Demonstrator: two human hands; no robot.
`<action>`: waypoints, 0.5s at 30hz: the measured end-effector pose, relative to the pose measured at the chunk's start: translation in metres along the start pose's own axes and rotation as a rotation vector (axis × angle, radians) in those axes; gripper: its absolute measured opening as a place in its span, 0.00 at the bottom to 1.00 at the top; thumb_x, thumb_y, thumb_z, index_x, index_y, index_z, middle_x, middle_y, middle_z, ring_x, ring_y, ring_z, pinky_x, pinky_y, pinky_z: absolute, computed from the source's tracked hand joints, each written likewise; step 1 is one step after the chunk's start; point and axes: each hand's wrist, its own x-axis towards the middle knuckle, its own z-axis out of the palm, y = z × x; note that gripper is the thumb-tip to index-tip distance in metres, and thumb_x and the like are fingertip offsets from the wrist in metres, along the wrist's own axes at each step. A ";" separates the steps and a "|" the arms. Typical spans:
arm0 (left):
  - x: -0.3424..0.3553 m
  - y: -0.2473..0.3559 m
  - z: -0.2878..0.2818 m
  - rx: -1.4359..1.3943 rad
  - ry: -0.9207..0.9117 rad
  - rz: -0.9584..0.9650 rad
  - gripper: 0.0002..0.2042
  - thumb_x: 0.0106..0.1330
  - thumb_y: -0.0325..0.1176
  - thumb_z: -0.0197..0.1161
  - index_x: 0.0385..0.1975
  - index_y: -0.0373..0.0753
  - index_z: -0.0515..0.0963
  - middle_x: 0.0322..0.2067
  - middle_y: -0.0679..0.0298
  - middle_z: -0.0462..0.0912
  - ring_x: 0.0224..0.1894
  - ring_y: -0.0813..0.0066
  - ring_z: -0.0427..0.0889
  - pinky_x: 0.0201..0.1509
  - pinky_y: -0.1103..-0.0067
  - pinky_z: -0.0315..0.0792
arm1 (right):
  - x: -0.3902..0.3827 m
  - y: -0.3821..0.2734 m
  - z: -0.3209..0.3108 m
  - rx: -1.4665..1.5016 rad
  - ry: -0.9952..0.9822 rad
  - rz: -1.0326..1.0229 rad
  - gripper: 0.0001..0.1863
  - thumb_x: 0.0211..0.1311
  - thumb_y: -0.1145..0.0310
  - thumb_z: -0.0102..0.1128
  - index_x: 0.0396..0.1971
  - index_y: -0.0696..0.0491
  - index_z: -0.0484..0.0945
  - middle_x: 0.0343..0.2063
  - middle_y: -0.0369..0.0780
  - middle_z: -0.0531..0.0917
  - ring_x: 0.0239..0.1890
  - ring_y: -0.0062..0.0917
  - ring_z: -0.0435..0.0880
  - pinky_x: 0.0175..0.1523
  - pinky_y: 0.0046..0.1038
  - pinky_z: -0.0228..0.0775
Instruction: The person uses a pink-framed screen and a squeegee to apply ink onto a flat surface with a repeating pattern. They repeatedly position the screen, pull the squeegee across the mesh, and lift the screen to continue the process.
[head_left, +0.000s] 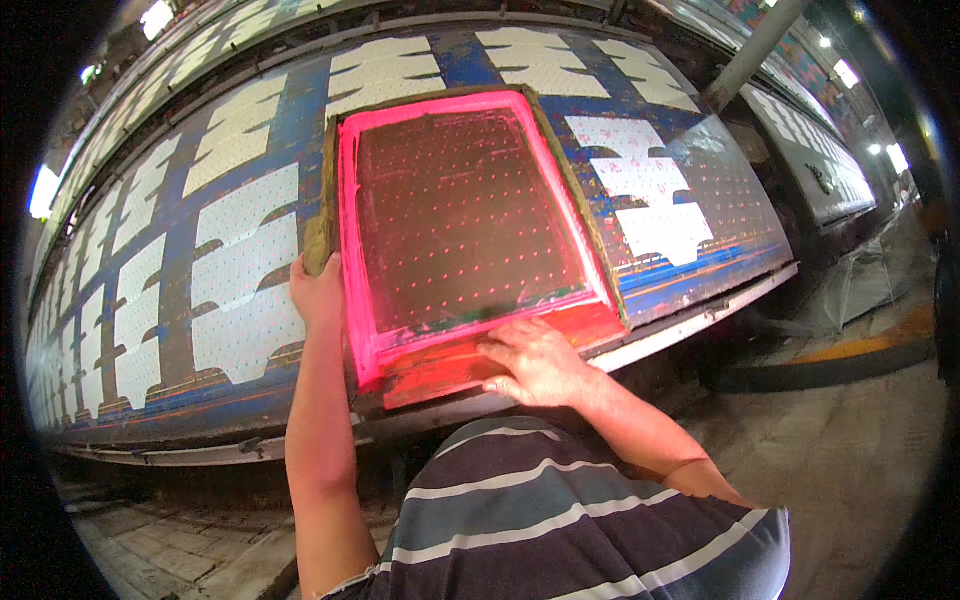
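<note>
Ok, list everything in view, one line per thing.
screen frame: one, pink edges with dark dotted mesh, lying on the table in front of the person.
red ink: one band, along the frame's near edge.
table: one long, blue, running off to the left.
white pieces: many, white and dotted, in rows on the table.
pole: one, grey, upper right.
floor: grey, lower right.
shirt: one, striped dark, grey and white, bottom centre.
left hand: grip on the frame's left edge.
right hand: flat on the frame's near edge.
</note>
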 end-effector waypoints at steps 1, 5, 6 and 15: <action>0.000 0.001 -0.002 -0.025 -0.026 -0.030 0.22 0.69 0.32 0.81 0.58 0.28 0.85 0.45 0.57 0.92 0.45 0.68 0.90 0.53 0.72 0.82 | -0.004 0.008 -0.003 0.052 -0.005 -0.032 0.33 0.75 0.38 0.64 0.59 0.54 0.88 0.54 0.49 0.87 0.61 0.47 0.86 0.68 0.50 0.77; -0.003 0.013 -0.006 -0.064 -0.057 -0.120 0.18 0.68 0.33 0.81 0.53 0.31 0.88 0.42 0.60 0.93 0.40 0.71 0.89 0.50 0.73 0.81 | -0.029 0.059 -0.032 0.264 -0.009 -0.110 0.27 0.77 0.45 0.65 0.56 0.55 0.89 0.58 0.48 0.89 0.64 0.45 0.86 0.70 0.48 0.75; -0.004 0.016 -0.006 -0.063 -0.052 -0.130 0.18 0.68 0.33 0.81 0.53 0.31 0.88 0.42 0.60 0.93 0.40 0.71 0.89 0.50 0.73 0.81 | -0.038 0.075 -0.041 0.178 0.081 -0.098 0.26 0.76 0.46 0.65 0.57 0.55 0.89 0.59 0.48 0.89 0.65 0.45 0.85 0.71 0.49 0.75; -0.005 0.032 -0.005 0.000 -0.039 -0.272 0.19 0.67 0.32 0.81 0.54 0.28 0.89 0.46 0.59 0.94 0.41 0.71 0.90 0.50 0.73 0.82 | -0.067 0.228 -0.052 0.226 0.400 0.178 0.35 0.75 0.53 0.68 0.75 0.56 0.76 0.77 0.59 0.70 0.78 0.57 0.69 0.82 0.54 0.61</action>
